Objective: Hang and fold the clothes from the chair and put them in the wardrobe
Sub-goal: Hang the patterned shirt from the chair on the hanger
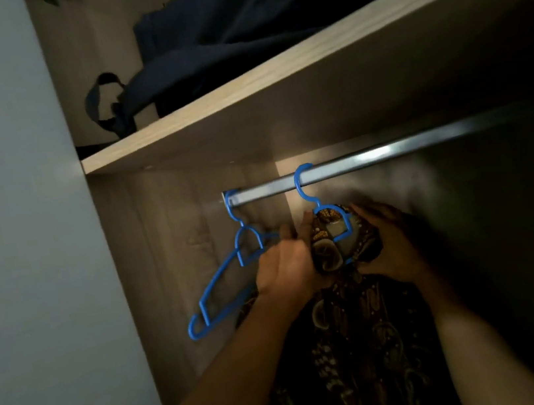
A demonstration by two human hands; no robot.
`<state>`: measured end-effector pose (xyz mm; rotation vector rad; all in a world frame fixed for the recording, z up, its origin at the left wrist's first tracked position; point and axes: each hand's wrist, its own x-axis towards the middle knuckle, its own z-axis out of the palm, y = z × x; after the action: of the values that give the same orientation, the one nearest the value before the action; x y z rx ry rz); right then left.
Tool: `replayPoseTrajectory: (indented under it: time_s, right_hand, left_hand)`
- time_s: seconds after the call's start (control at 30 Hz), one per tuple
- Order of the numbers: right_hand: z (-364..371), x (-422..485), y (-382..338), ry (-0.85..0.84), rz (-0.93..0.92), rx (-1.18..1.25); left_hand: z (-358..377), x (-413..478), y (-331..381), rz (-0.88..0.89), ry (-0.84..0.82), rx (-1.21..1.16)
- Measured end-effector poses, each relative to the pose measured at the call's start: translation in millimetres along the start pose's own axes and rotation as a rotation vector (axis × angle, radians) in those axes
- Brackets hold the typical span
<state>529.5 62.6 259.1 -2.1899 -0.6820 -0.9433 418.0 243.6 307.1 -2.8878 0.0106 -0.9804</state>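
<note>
Head view looks up into a wardrobe [170, 258]. A shiny rail [373, 157] runs under a wood shelf [243, 101]. Two blue hangers hook on the rail. The empty hanger [221, 278] hangs tilted near the left wall. The other hanger [326, 214] carries a brown shirt [357, 327] with swirly patterns, which hangs down in the dark. Both hands are at the shirt's collar, just under the hook. The left hand [286, 269] grips the cloth on its side, fingers curled. The right hand [390, 246] cups the cloth on the other side. Dark blue clothes [216, 36] lie piled on the shelf above.
</note>
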Motion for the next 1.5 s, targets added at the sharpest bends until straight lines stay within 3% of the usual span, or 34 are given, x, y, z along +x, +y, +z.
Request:
replayPoseTrajectory:
  time_s: [0.23, 0.37, 0.43, 0.5, 0.6, 0.7, 0.83, 0.97, 1.27, 1.5]
  right_hand:
    - [-2, 6, 7, 0.002, 0.015, 0.086]
    - [-18, 0, -28, 0.293, -0.056, 0.336]
    - [-29, -3, -72, 0.356, -0.107, 0.543]
    - [-29, 5, -115, 0.25, -0.147, 0.677]
    - [-3, 32, -158, -0.074, -0.19, 0.628]
    - [32, 65, -168, -0.246, -0.254, 0.313]
    - [57, 93, -166, -0.537, -0.204, -0.06]
    - [68, 108, -162, -0.722, -0.212, -0.13]
    - [53, 88, -134, -0.614, -0.162, 0.332]
    - [52, 66, -135, -0.531, -0.186, 0.531]
  left_hand:
    - [-9, -10, -7, 0.034, -0.048, -0.172]
    - [-43, -20, -37, -0.004, 0.097, -0.053]
    - [-66, -21, -51, -0.041, 0.123, 0.052]
    - [-87, -23, -60, -0.066, 0.104, 0.158]
    - [-102, -29, -71, -0.087, 0.068, 0.272]
    - [-100, -35, -83, -0.109, 0.034, 0.326]
    - [-90, -45, -93, -0.055, 0.022, 0.375]
    - [-83, -52, -96, -0.023, 0.028, 0.416]
    - [-89, -46, -79, -0.054, -0.113, 0.587]
    - [-119, -42, -81, -0.086, -0.125, 0.511]
